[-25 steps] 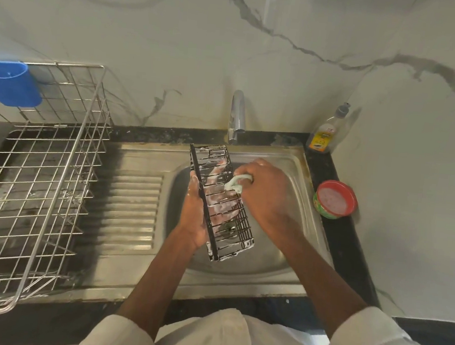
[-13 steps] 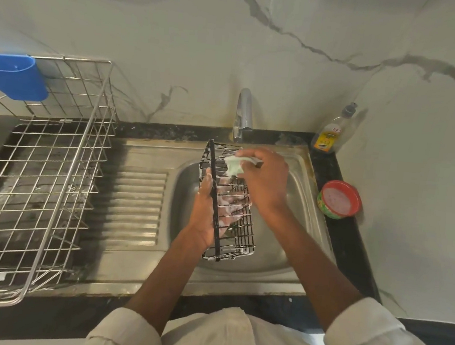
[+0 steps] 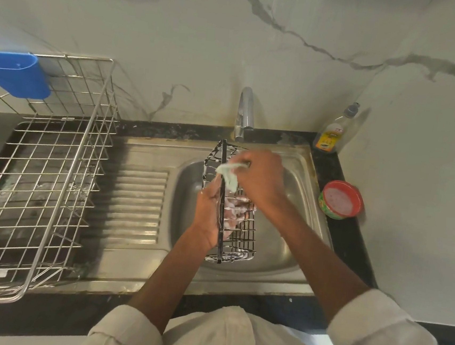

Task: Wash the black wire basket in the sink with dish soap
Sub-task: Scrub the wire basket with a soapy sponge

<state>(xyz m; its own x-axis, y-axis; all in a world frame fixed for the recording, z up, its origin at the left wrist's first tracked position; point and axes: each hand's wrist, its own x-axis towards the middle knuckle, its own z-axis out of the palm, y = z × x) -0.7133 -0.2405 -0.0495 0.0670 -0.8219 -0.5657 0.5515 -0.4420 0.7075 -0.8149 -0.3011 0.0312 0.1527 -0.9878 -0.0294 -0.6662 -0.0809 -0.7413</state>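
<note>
Over the sink bowl (image 3: 282, 250), item one: black wire basket (image 3: 239, 229), held on edge above the basin, long axis running from the tap toward the person, wires streaked with white suds. Left hand (image 3: 210, 212) grips it from the left, fingers curled through to the inside and visible through the mesh. Right hand (image 3: 261, 179) pinches a pale green scrub pad (image 3: 228, 176) against the far upper rim. A second ago the pad worked mid-length on the basket; it has since travelled up to the end nearest the tap, and the basket has been turned more upright. Judgement: soaping stage well advanced, far end now being covered, rinse yet to come.

Surface: steel sink unit with ribbed drainboard (image 3: 137, 205), set in a dark tabletop (image 3: 345, 239).
Large steel wire dish rack (image 3: 39, 182), left, on the drainboard side, with blue plastic holder (image 3: 16, 74) hung on its rear rail.
Chrome tap (image 3: 244, 112); whether water runs is hard to tell.
Red-rimmed green tub (image 3: 340, 200), pale contents, probably dish soap, right of the bowl.
Clear soap bottle (image 3: 333, 132) in the back corner.
Room: pale marble-veined wall.
</note>
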